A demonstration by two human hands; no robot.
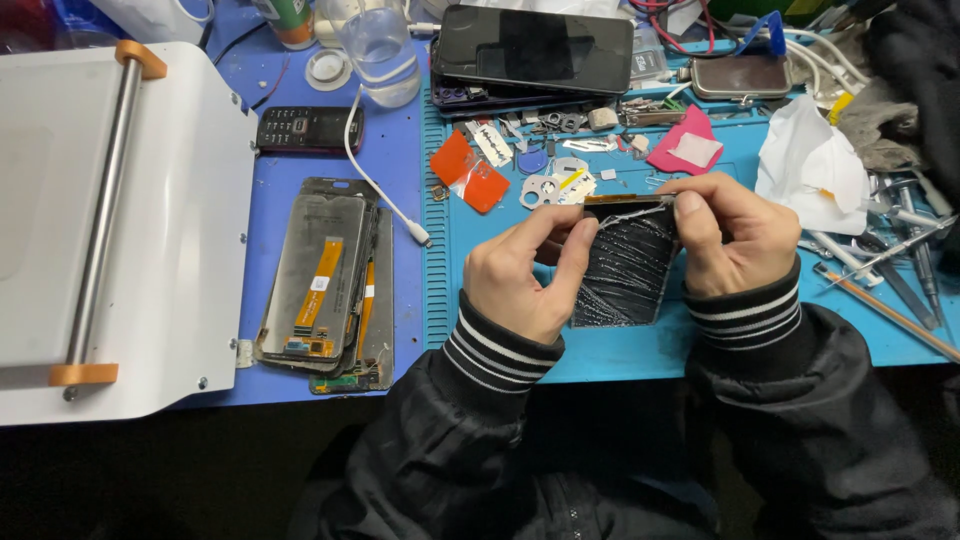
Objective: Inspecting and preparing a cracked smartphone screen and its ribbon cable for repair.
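Head view: cracked phone screen (625, 270) pinched between left hand (520, 275), right hand (725, 240); both grips closed.

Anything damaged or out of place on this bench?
Yes. The dark phone screen panel held between the left hand and right hand is badly cracked, with fracture lines all across it. Bare display panels are stacked askew left of the blue mat.
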